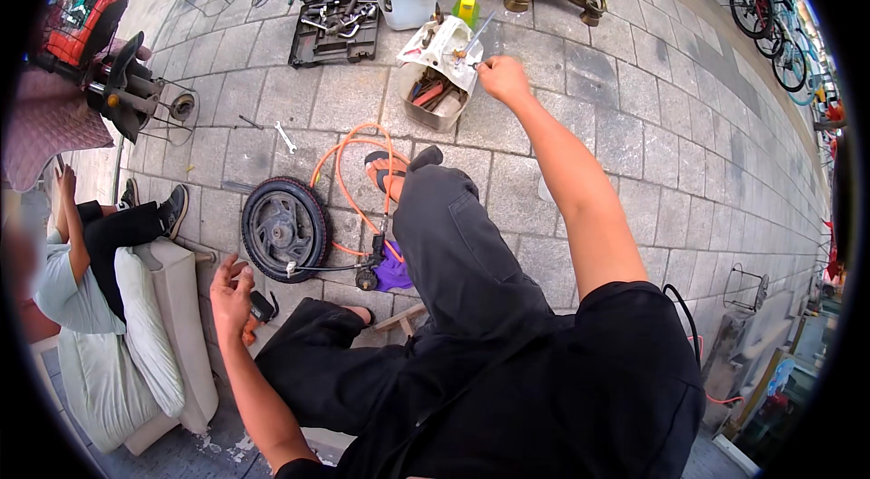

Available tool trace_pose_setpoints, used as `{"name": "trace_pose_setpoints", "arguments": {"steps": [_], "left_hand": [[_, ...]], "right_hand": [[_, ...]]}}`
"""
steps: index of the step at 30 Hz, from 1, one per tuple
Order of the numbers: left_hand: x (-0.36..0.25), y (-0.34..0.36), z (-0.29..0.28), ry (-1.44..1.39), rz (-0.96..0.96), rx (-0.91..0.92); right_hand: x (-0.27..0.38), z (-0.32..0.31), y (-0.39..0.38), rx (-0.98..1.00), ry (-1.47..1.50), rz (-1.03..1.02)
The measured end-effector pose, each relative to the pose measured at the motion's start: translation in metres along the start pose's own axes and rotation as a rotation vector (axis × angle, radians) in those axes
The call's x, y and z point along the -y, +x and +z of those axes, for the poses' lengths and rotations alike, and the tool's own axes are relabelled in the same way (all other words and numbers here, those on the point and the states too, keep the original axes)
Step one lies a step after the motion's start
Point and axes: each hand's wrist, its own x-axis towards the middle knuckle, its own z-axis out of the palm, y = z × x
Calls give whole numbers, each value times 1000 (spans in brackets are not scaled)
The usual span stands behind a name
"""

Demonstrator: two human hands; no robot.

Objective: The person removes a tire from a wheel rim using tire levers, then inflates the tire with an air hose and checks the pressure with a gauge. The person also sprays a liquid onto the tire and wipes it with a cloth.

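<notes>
The left hand (232,299) hangs, fingers loosely apart, near a black wheel (285,230), while the right hand (504,78) curls beside a white container (433,51), its grip unclear.

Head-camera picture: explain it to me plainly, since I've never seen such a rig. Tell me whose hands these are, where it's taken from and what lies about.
There is no machine here: these are a person's bare hands. The single picture comes from a wide fisheye camera worn on the head, looking down, so straight edges bend near the rim. The right hand reaches to an open container of loose tools; whether its fingers pinch something small is too fine to tell. The left hand is open, with nothing visible in it, near a spoked wheel with a black tyre. On the stone paving also lie an orange hose, a purple cloth, a wrench and an open black toolbox.
</notes>
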Motion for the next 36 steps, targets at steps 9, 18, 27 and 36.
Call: {"name": "trace_pose_setpoints", "arguments": {"steps": [9, 18, 27, 36], "left_hand": [[11, 0, 38, 87, -11, 77], [-14, 27, 39, 235, 85, 152], [47, 41, -75, -260, 275, -468], [270, 57, -77, -385, -302, -153]], "right_hand": [[2, 20, 33, 28, -84, -10], [50, 45, 39, 99, -465, -273], [41, 43, -6, -66, -617, -118], [278, 146, -171, 907, -591, -621]]}}
